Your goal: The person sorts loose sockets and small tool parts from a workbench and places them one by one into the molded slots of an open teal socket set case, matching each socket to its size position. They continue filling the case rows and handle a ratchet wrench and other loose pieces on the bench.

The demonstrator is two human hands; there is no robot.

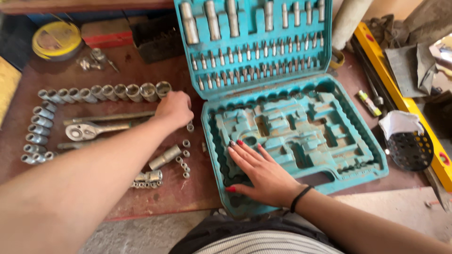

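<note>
Sockets (101,92), steel and short, stand in a row toward the far left of the reddish table (141,70), with a second line (36,134) bending down the left edge. In the head view the left hand (175,109) hovers at the right end of that row, knuckles up, fingers curled under; whether it grips anything cannot be told, since the palm hides the fingertips. Small sockets (185,157) lie scattered just below it, beside a longer deep socket (165,156). A ratchet (89,130) and an extension bar (108,117) lie inside the bend of sockets. The right hand (261,171) rests flat, fingers spread, holding nothing, on the empty moulded tray of the open teal case (329,141), near the table's front edge. The case lid (254,42), cut off at the top, carries bits and long sockets. A yellow level (400,101) runs along the right edge, partly covered by clutter.
</note>
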